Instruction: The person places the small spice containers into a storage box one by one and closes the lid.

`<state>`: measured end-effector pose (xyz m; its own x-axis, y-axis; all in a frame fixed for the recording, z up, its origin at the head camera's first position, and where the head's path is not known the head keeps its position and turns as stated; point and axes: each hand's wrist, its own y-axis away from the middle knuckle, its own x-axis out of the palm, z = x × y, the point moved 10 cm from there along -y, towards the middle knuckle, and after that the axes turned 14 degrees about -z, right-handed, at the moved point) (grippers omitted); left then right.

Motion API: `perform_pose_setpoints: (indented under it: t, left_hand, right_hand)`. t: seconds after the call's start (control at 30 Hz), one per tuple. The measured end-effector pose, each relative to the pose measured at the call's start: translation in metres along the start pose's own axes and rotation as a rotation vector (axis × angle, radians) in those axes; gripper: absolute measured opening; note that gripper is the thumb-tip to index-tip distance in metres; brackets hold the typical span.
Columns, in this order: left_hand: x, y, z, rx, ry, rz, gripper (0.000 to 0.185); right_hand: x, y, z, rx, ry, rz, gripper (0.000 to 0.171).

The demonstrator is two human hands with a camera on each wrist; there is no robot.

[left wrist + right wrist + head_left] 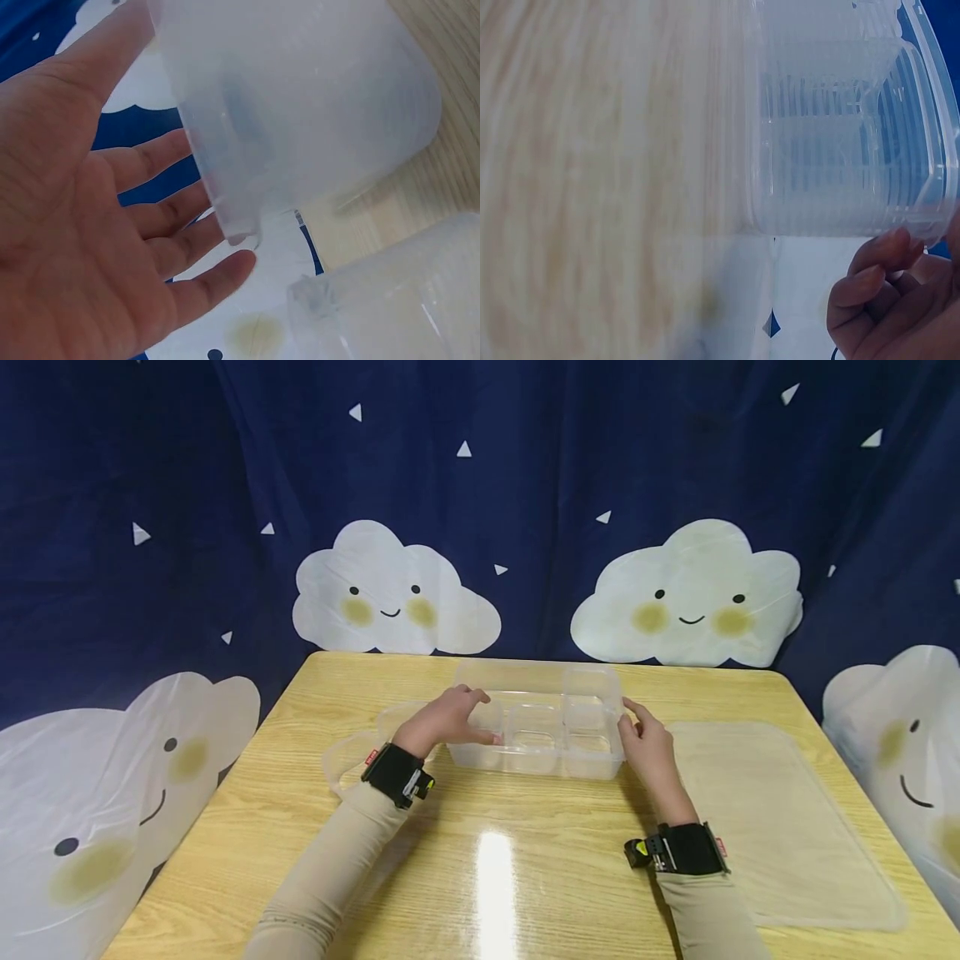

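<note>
- Two hands flank a clear plastic divided container (536, 727) that sits on the wooden surface (495, 860), toward its far middle.
- The left hand (446, 720) rests at the container's left end, its fingers (161, 157) straight and relaxed against the wall; the left wrist view shows an open palm beside the translucent side, nothing curled round it.
- The right hand (647, 745) meets the right end, with fingertips (881, 251) bent up under the rim; the right wrist view suggests a light pinch on that lip, though the thumb is hidden.
- A hand at each end probably serves to steady or square the container, since its thin walls look likely to slide on the glossy wood.
- Inside, partitions split the container into several compartments, all seemingly bare.
- Just left of it lies a second clear plastic piece (352, 760), partly under the left wrist; its shape is hard to make out.
- To the right, near but apart, a flat translucent lid (780, 827) lies close to the surface's right edge.
- Open wood runs between the container and the near edge, so there is room to draw it toward the person; the far edge lies just behind it, before a cloud-printed blue curtain (525, 485).
</note>
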<state>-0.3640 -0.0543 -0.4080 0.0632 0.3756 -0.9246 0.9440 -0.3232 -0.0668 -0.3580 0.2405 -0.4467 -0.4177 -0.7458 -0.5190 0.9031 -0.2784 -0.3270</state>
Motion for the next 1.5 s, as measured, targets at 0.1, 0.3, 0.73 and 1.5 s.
perform_pose_setpoints:
  t: [0.1,0.3,0.73,1.5]
  left_hand:
    - [0.001,0.000,0.001,-0.004,0.008,0.022,0.081]
    - [0.002,-0.001,0.002,0.002,0.003,0.037,0.080]
    - [0.008,0.021,-0.066,0.232,-0.056,-0.053,0.049]
    - [0.037,0.034,-0.093,0.311,-0.140,-0.049,0.056]
  right_hand:
    - [0.001,0.000,-0.001,0.005,-0.002,0.001,0.048]
    - [0.000,-0.002,-0.002,0.005,0.010,-0.013,0.047]
    - [0.001,-0.001,-0.002,0.011,0.008,-0.010,0.048]
    - [0.002,0.000,0.000,0.014,0.004,-0.007,0.048]
